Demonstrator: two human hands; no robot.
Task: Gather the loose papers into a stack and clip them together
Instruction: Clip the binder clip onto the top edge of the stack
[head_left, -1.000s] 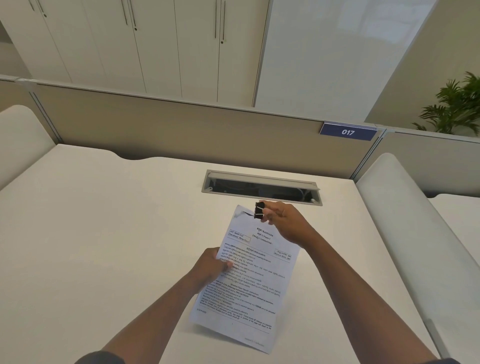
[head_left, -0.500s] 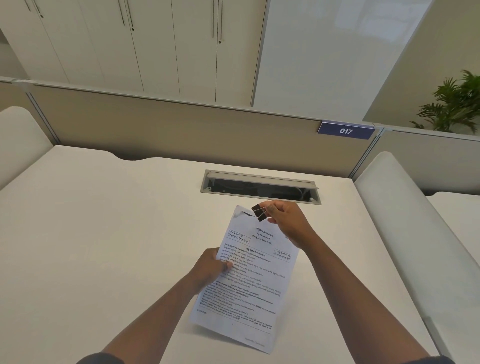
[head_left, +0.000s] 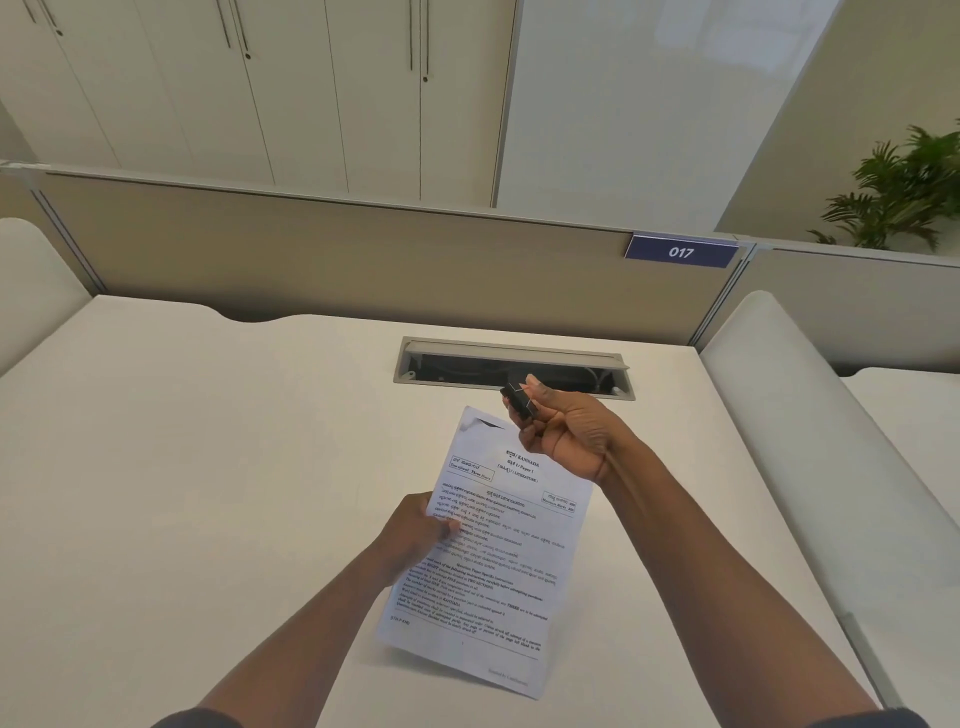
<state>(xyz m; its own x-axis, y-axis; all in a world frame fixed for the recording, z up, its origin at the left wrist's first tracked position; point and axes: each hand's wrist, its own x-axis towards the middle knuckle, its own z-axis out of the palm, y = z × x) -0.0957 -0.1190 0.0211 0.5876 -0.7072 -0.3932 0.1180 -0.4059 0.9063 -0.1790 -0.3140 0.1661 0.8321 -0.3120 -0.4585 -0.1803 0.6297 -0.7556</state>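
Note:
A stack of printed white papers (head_left: 498, 551) is lifted a little off the white desk (head_left: 208, 467), tilted, with its top-left corner curled. My left hand (head_left: 415, 535) grips the stack at its left edge, thumb on the top sheet. My right hand (head_left: 563, 431) is turned palm-up above the stack's top edge and pinches a black binder clip (head_left: 519, 402) between thumb and fingers. The clip is just beyond the paper's top edge and does not touch it.
A grey cable tray opening (head_left: 514, 366) is sunk into the desk right behind my right hand. A beige partition (head_left: 311, 249) with a blue "017" sign (head_left: 680, 252) closes the back. White padded dividers (head_left: 810, 441) flank the desk. A plant (head_left: 904, 192) stands far right.
My right hand has rolled palm-up and turned the binder clip, which now sits slightly farther from the paper's top edge. The left hand and the stack have stayed put.

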